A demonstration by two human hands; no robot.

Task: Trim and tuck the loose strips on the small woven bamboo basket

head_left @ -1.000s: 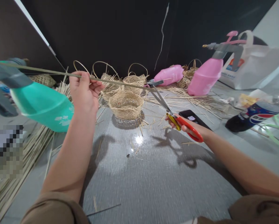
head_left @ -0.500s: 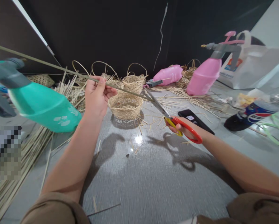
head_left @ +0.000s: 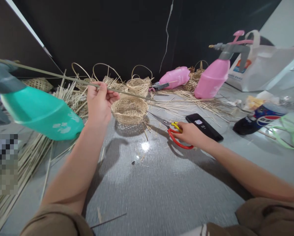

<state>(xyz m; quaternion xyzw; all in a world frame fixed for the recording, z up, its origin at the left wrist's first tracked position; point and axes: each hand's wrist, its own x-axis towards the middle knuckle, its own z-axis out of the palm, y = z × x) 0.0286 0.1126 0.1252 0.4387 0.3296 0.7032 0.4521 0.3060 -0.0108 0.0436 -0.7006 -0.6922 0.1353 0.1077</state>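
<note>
Between the thumb and fingers of my left hand (head_left: 100, 101) is a long, thin bamboo strip (head_left: 51, 75). It runs up to the left past the green spray bottle, and its other end stops above a small woven basket (head_left: 129, 113). My right hand (head_left: 186, 133) is closed on a pair of scissors (head_left: 165, 123) with one red and one yellow handle loop. The blades point left, low over the table beside the basket, apart from the strip. A dark phone (head_left: 204, 127) lies just behind my right hand.
A green spray bottle (head_left: 41, 113) leans at left, near a bundle of strips (head_left: 24, 183). More handled baskets (head_left: 138, 85) and strips line the dark wall. Pink spray bottles (head_left: 212, 78), a white bag (head_left: 267, 65) and a cola bottle (head_left: 259, 118) stand or lie at right.
The scissors have moved down and away from the strip's end, lowering to the table, and have turned in my right hand. My left hand still holds the strip, nearly in place.
</note>
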